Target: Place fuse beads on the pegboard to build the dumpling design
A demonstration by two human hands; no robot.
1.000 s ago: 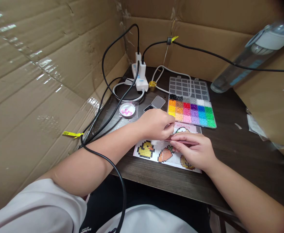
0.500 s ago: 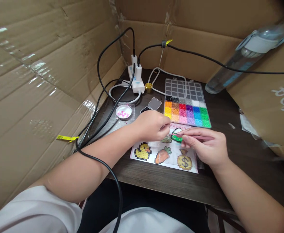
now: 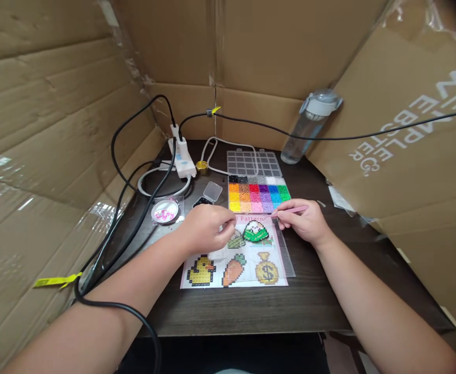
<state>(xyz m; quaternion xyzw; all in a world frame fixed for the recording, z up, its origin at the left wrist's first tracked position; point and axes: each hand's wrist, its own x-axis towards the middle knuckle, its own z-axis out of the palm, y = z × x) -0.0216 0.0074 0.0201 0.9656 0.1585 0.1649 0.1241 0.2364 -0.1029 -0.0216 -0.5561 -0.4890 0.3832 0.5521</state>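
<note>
You look to be at the bead-handling step, your right hand (image 3: pixel 304 221) pinching pink tweezers (image 3: pixel 299 209) beside the bead box (image 3: pixel 247 212), your left hand (image 3: pixel 207 229) curled, contents untellable, over the pattern sheet (image 3: pixel 251 255) where the green-and-white bead piece (image 3: pixel 256 232) sits, so the next move calls for steady tips.

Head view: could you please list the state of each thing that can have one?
Left hand: curled; whether it holds something is hidden
Right hand: closed around tweezers
Tweezers: held; tips too small to judge
Pattern sheet: partly covered by left hand
Bead figure: green base filled; completeness unclear
Bead box's lid: open
Small case's lid: open
Dish: holding pink beads
Power strip: plugs inserted; power unclear
Bottle: capped
</note>
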